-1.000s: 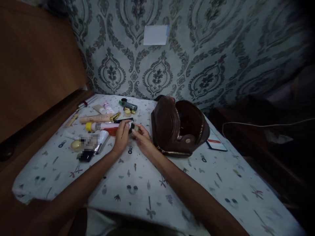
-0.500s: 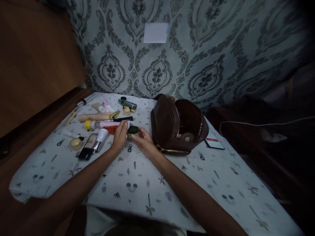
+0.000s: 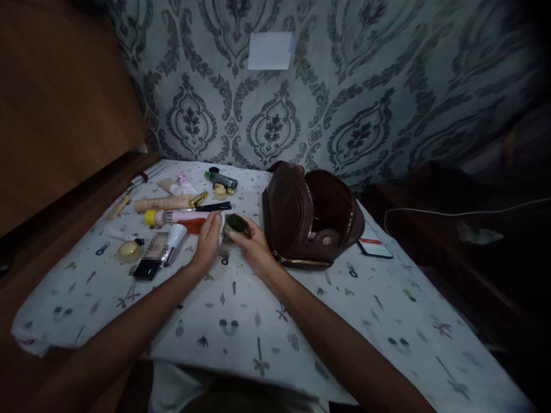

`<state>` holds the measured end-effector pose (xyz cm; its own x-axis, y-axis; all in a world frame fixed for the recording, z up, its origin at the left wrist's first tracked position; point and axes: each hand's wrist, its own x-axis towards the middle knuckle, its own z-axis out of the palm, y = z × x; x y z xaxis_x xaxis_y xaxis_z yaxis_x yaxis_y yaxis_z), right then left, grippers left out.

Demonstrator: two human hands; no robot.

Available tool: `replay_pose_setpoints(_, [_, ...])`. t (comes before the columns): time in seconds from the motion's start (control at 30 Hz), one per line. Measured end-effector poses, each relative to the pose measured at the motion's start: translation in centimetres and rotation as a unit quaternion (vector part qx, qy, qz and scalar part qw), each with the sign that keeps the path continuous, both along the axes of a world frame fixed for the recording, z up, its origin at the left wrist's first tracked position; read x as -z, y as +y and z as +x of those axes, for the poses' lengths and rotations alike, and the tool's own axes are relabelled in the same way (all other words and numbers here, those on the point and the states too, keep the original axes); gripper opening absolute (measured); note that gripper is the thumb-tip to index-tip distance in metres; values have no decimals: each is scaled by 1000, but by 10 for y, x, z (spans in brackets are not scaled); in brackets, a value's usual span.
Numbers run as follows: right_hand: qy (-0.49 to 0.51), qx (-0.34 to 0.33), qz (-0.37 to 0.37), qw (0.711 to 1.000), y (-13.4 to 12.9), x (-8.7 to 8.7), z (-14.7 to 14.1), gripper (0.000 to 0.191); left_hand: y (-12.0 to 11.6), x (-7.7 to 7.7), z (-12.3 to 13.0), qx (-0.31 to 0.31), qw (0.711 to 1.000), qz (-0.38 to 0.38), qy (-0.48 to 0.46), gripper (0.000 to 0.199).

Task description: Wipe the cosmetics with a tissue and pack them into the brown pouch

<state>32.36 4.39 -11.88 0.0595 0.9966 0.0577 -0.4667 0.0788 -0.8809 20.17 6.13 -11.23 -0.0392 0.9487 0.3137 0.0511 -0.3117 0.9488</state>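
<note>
A small jar with a dark green lid [image 3: 236, 223] is tilted in my right hand [image 3: 255, 245], whose fingers and thumb close round it. My left hand [image 3: 208, 240] is just left of the jar, fingers together around something white that shows only at its edge. Beside my left hand lie an orange-red item [image 3: 192, 225], a white-handled brush [image 3: 175, 241] and a black-capped bottle [image 3: 145, 268]. The open brown bag [image 3: 286, 215] stands right of my right hand.
Behind my hands lie a pink-beige tube [image 3: 161, 203], a dark green bottle [image 3: 225, 180] and gold-coloured items. A yellow-lidded jar [image 3: 129, 250] is at the left. A phone [image 3: 375, 248] lies partly behind the bag, and the patterned wall [image 3: 275, 126] rises at the back.
The green-lidded jar has tipped to the right in my right hand. The view has shifted slightly; my left hand stays in about the same place.
</note>
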Motion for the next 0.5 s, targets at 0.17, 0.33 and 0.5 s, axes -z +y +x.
replay_pose_setpoints(0.17, [-13, 27, 14, 999, 2, 1, 1, 59, -2, -1, 1, 14, 1000, -4, -8, 44])
replay_pose_setpoints(0.33, [-80, 43, 42, 995, 2, 4, 2, 55, -3, 1, 1, 12, 1000, -11, 17, 44])
replay_pose_setpoints(0.5, [-128, 55, 50, 989, 2, 2, 6, 55, -2, 3, 0, -3, 999, -49, -3, 47])
